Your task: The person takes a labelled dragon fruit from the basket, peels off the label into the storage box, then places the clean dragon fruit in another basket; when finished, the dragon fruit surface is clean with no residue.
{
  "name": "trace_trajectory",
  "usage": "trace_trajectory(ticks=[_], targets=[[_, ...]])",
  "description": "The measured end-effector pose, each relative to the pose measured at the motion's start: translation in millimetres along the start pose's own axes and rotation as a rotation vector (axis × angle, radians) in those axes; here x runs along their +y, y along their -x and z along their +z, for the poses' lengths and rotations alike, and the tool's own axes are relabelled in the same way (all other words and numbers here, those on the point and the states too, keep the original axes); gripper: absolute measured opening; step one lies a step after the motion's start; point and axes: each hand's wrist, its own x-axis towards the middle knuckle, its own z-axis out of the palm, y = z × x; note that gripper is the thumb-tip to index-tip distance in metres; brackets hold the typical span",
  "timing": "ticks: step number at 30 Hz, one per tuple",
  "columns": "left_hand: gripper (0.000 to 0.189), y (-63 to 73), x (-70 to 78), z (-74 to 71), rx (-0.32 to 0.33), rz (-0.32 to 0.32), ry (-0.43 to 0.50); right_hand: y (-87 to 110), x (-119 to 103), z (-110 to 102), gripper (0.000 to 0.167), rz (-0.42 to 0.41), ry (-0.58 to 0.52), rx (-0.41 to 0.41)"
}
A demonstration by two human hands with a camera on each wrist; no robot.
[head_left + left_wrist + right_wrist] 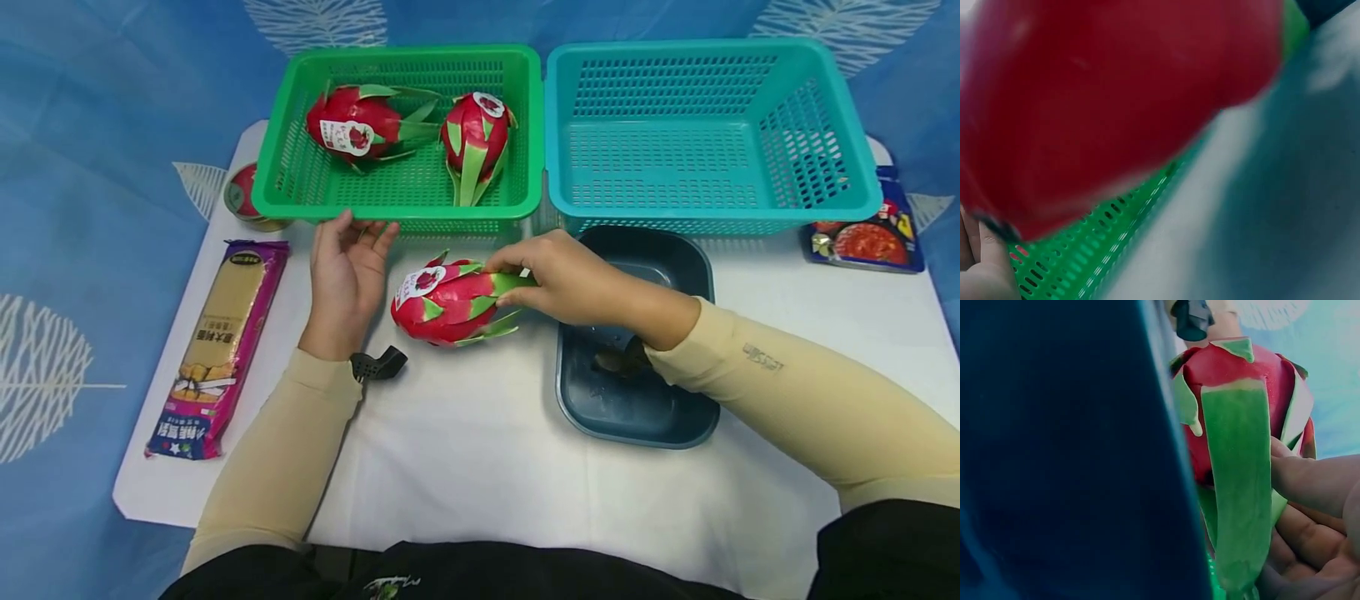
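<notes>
Grip: your right hand (564, 279) pinches the leafy right end of a dragon fruit (459, 302), thumb on the near side, fingers across from it. Your left hand (351, 271) holds nothing; palm up, fingers loosely bent, it sits just left of the fruit's blunt end, at the near rim of the green basket (534, 133). Whether its fingertips touch that rim, cannot tell.

Position: the fruit lies between your hands, label (420, 285) toward the left, near side of the green basket. Contact with the table (465, 450) is unclear.

Handling (judgement): fairly heavy for its size, firm body, smooth waxy skin that may slip. The leaf tips look bendy and could tear if they take the full weight. Better hold: palm under the round belly, fingers spread, light pressure so the skin does not bruise.

Surroundings: two more dragon fruits (354, 121) in the green basket; turquoise basket (862, 142) to its right; dark tub (637, 421) below your right forearm; noodle packet (219, 350) and can (242, 193) at left; sauce pouch (873, 242) at far right.
</notes>
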Motion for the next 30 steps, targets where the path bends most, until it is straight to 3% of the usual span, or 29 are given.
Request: trace_trajectory(ticks=[13,23,27,30], targets=[[0.006,0.7,0.6,0.8,-0.014,0.0,-0.015,-16.6,-1,14,0.04,-0.004,-0.022,-0.095],[0.005,-2.2,0.5,2.3,0.009,-0.016,0.005,-21.0,0,18,0.035,0.118,-0.007,-0.145],[0.009,-1.9,2.7,2.6,0.038,-0.055,-0.015,-23.4,1,18,0.035,0.149,0.025,-0.166],[0.022,3.0,5.4,0.9,0.017,-0.126,-0.112,-25.3,1,17,0.036,0.158,0.045,-0.175]])
